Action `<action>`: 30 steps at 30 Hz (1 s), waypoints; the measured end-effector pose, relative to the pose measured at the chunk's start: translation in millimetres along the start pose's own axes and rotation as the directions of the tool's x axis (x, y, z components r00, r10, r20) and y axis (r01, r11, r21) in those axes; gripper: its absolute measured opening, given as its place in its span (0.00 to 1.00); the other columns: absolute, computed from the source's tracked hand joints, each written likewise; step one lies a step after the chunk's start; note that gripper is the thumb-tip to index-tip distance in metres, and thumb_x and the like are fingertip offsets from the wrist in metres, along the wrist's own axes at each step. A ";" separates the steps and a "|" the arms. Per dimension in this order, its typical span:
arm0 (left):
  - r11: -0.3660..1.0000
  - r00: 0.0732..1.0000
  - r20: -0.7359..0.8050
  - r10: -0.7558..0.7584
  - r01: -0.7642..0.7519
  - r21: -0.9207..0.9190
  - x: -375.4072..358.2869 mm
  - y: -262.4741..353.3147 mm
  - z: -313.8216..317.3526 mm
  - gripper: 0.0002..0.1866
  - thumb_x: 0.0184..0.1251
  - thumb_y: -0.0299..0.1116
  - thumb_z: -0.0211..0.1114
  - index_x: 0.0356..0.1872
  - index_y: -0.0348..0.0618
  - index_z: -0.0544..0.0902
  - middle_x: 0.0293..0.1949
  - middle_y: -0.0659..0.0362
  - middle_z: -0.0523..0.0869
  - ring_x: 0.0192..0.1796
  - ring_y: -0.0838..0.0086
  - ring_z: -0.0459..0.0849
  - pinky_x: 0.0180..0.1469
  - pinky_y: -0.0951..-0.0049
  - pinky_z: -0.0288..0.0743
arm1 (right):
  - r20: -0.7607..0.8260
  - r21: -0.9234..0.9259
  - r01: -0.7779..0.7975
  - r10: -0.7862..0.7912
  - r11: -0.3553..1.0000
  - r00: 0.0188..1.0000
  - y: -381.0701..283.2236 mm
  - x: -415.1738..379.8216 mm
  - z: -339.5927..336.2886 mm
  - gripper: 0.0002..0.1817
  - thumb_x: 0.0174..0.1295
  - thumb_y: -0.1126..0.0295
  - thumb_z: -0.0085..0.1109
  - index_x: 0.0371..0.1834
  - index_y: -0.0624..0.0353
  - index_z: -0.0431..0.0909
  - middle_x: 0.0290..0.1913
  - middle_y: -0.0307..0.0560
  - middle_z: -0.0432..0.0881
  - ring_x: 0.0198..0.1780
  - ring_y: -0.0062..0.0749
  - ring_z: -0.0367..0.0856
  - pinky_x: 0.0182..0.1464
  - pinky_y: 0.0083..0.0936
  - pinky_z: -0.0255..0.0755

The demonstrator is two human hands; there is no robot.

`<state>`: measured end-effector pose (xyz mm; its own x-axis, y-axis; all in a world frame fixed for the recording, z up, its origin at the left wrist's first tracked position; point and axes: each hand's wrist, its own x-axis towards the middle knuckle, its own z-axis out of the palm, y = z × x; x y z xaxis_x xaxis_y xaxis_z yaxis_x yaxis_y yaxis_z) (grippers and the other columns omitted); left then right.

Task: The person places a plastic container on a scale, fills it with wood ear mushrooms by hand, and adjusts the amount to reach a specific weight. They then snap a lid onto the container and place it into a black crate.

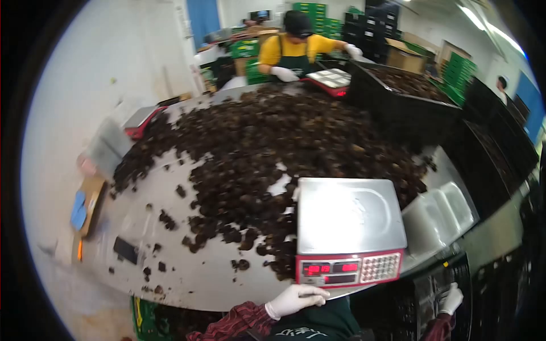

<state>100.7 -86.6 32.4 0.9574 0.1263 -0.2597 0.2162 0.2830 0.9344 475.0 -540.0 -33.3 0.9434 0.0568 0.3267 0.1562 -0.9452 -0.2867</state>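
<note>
My left hand (pixel 297 301), in a white glove, is at the table's front edge, just below the digital scale (pixel 350 219). Its fingers stretch to the right, and I see nothing held in them. The scale has a bare metal plate, a red front with lit digits, and a keypad. To the lower right, my gloved right hand (pixel 451 299) hovers over or touches clear plastic trays (pixel 431 298) in a black crate (pixel 463 278); its thumb and fingers look apart. Behind the scale spreads a big heap of dark brown, lumpy pieces (pixel 273 136).
Stacked clear trays (pixel 438 219) stand right of the scale. A phone-like dark slab (pixel 125 250) lies on the metal table (pixel 187 278). Across it, a person (pixel 290 51) in yellow works beside another scale (pixel 330 81) and a large black bin (pixel 398 102). A third scale (pixel 142 120) stands left.
</note>
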 end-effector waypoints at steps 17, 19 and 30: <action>0.169 0.712 -0.528 0.463 0.515 0.841 -37.0 7.8 -164.3 0.11 0.54 0.36 0.65 0.40 0.51 0.84 0.45 0.59 0.81 0.51 0.64 0.76 0.59 0.62 0.62 | -0.034 0.133 0.618 -0.620 0.775 0.784 -247.6 73.9 2.1 0.17 0.62 0.63 0.59 0.23 0.64 0.69 0.26 0.57 0.72 0.30 0.57 0.72 0.34 0.44 0.65; 0.271 0.686 -0.523 0.506 0.449 0.852 -21.8 7.2 -160.1 0.15 0.55 0.36 0.65 0.45 0.52 0.83 0.47 0.58 0.81 0.55 0.63 0.75 0.60 0.60 0.62 | -0.013 0.121 0.588 -0.591 0.800 0.806 -248.9 72.8 1.4 0.16 0.62 0.65 0.59 0.24 0.65 0.69 0.27 0.58 0.71 0.31 0.57 0.72 0.34 0.43 0.65; 0.131 0.873 -0.263 0.410 0.229 0.965 -3.3 20.1 -159.6 0.09 0.56 0.37 0.63 0.37 0.50 0.85 0.39 0.57 0.82 0.48 0.62 0.79 0.49 0.64 0.74 | -0.055 0.054 0.592 -0.590 0.804 0.806 -246.8 68.4 4.6 0.18 0.69 0.63 0.50 0.24 0.65 0.68 0.26 0.58 0.70 0.30 0.56 0.70 0.33 0.44 0.63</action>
<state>71.3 70.4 13.1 0.8744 0.4763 0.0922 0.4323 -0.8512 0.2976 502.4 -301.3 55.6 0.6520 0.5855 0.4817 0.7001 -0.7089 -0.0860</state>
